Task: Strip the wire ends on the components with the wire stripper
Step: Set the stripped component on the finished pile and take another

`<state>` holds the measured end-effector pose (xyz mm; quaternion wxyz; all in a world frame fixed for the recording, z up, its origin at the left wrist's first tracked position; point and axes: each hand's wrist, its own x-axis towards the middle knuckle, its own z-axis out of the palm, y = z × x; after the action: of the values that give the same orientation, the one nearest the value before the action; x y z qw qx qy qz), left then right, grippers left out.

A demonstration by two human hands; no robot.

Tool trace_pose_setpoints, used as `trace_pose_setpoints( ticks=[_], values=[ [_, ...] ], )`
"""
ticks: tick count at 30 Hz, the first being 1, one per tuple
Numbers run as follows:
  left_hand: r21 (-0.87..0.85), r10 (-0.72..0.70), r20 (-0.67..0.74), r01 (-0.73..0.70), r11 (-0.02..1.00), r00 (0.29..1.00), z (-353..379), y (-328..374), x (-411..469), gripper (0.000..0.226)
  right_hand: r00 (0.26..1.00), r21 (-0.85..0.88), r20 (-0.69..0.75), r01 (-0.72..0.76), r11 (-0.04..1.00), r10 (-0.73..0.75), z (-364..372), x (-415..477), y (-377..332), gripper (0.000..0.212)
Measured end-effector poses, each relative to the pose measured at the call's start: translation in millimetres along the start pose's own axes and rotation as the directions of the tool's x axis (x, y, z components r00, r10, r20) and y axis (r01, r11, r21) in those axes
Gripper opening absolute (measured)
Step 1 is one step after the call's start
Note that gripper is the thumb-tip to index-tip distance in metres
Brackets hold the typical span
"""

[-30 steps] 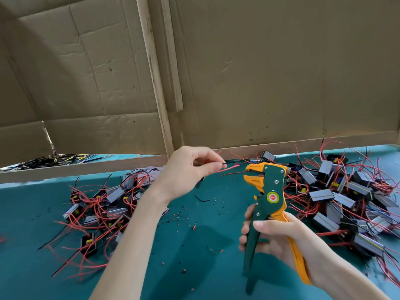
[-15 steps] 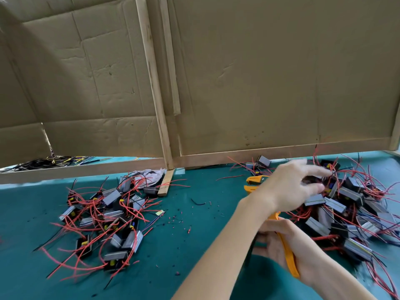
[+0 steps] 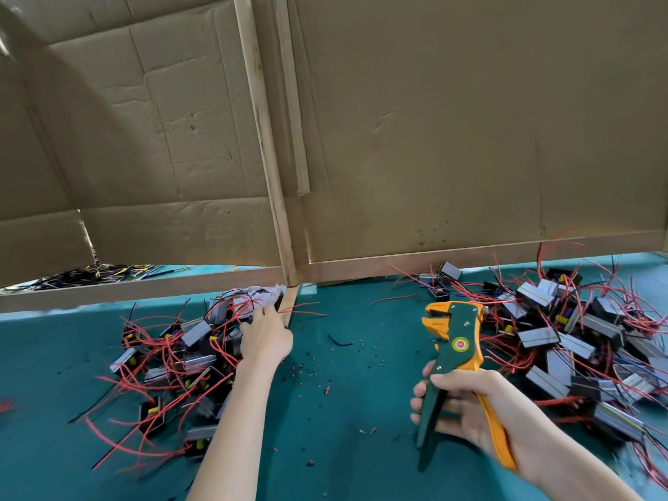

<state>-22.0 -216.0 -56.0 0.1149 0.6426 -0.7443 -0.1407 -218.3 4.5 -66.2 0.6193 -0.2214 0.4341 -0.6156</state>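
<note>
Fingers (image 3: pixel 258 314) of left hand (image 3: pixel 267 338) rest in heap of black box components with red wires (image 3: pixel 195 332), grasp untellable. Right hand (image 3: pixel 470 406) grips green-orange wire stripper (image 3: pixel 459 330) upright, well right of those fingers, jaws facing them.

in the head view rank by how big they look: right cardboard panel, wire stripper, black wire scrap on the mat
1. right cardboard panel
2. wire stripper
3. black wire scrap
Nearness inflates the stripper, but the order holds.

Wire stripper (image 3: pixel 456 350) between two component piles (image 3: pixel 180 359) (image 3: pixel 578 341)
</note>
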Motion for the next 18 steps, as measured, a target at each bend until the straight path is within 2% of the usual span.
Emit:
trace_pose_setpoints(
  ticks=[6,13,18],
  values=[
    [0.111,0.039,-0.01,-0.038,0.993,0.999,10.9,-9.5,4.4,0.056,1.0,-0.01,0.0,-0.011,1.0,0.011,1.0,0.9,2.6,0.037],
    [-0.051,0.09,-0.093,-0.095,0.994,0.992,6.5,-13.9,5.0,0.05,1.0,-0.001,0.001,-0.014,1.0,0.014,0.4,-0.3,1.7,0.037],
    [0.007,0.163,-0.077,-0.163,0.987,0.984,3.3,-19.9,9.7,0.051,1.0,0.002,0.015,-0.007,1.0,0.007,1.5,-3.3,0.2,0.036]
  ],
)
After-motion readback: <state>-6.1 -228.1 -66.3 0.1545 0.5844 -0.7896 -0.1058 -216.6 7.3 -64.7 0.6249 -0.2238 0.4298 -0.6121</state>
